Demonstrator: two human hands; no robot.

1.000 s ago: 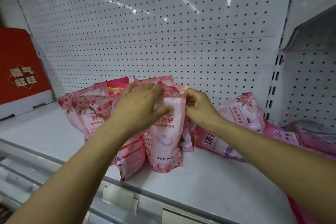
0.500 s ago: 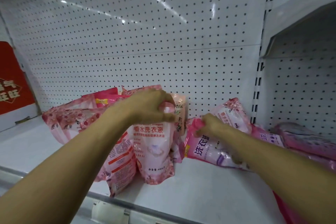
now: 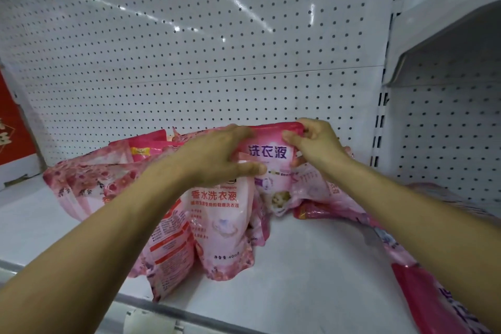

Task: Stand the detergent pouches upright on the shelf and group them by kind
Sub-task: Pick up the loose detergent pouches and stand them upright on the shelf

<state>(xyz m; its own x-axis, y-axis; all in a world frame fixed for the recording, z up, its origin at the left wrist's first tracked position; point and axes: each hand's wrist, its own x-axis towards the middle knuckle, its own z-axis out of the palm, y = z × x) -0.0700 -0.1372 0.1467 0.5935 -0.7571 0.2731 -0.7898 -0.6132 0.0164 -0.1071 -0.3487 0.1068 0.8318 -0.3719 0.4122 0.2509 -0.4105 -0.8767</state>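
our right hand [image 3: 315, 144] has just lifted the purple-lettered pouch [image 3: 271, 171] upright; both hands now pinch it, left hand [image 3: 219, 154] steadying, beside the floral pouch [image 3: 222, 225].

A white pegboard back panel [image 3: 189, 62] dotted with small holes rises behind, a slotted upright post [image 3: 379, 122] divides it from the next bay, and a red printed carton [image 3: 13, 138] sits at far left.
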